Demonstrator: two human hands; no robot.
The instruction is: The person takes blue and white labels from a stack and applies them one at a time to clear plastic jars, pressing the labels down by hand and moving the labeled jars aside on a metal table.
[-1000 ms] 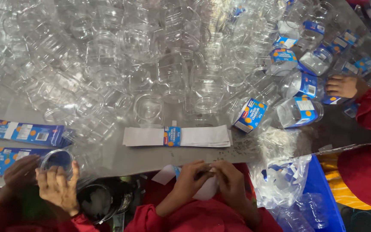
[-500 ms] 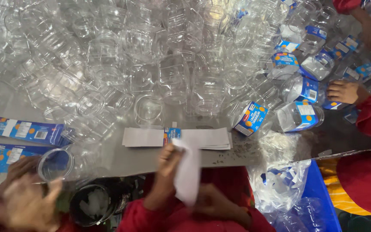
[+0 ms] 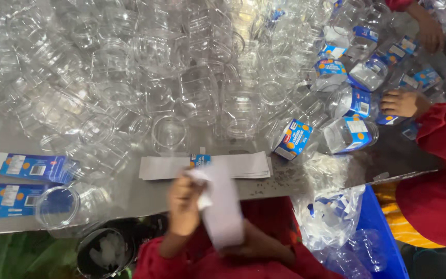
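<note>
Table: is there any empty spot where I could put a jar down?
Yes, a bare strip of the grey table between the white label stack and the near edge. Also a dark patch right of the labelled jar. Farther back, clear jars crowd everything.

Clear, colourless plastic jars (image 3: 171, 77) cover the far side of a dull grey steel table (image 3: 130, 194), while jars at the right (image 3: 349, 134) carry blue labels with white panels and orange dots. A white paper strip (image 3: 223, 212) is held between the left hand (image 3: 184, 201) and right hand (image 3: 256, 245), both in red sleeves, near a flat stack of white label sheets (image 3: 207, 165) with a small blue patch at its middle. Blue label strips (image 3: 24, 166) with orange spots and white blocks lie at the left, a blue crate (image 3: 380, 227) sits at the near right, and a co-worker's sleeve (image 3: 442, 137) at the right is red over a yellow striped garment (image 3: 403, 222).
</note>
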